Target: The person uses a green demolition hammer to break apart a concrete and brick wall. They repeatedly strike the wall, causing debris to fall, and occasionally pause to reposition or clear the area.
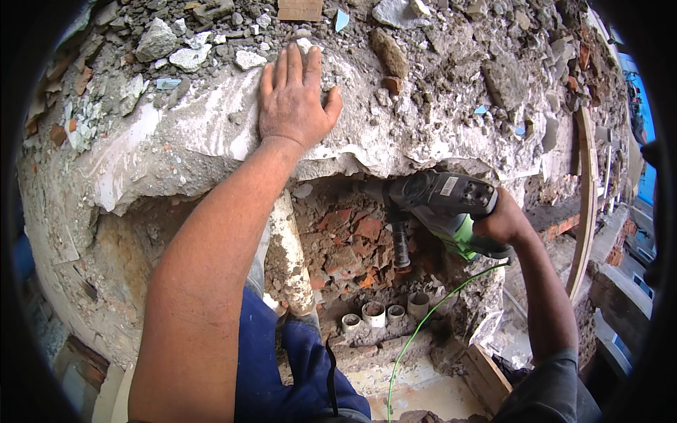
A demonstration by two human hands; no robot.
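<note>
My left hand (297, 100) rests palm down on the dusty, broken concrete slab (211, 119), its fingers slightly apart and holding nothing. On the right, my right hand (494, 222) grips the rear handle of a black and green rotary hammer (433, 195). The tool lies roughly level below the slab's ragged edge, its front end pointing left into the shadowed hollow. Its bit cannot be made out. A black side handle (400, 243) hangs down from the tool's front. From its rear a thin green cord (423, 322) curves downward.
A dirty white pipe (291, 254) stands beside my legs. Several cut pipe ends (374, 314) rise from the rubble below broken red bricks (344, 248). Loose concrete chunks (156, 39) lie on the slab. A long wooden plank (584, 201) leans at the right.
</note>
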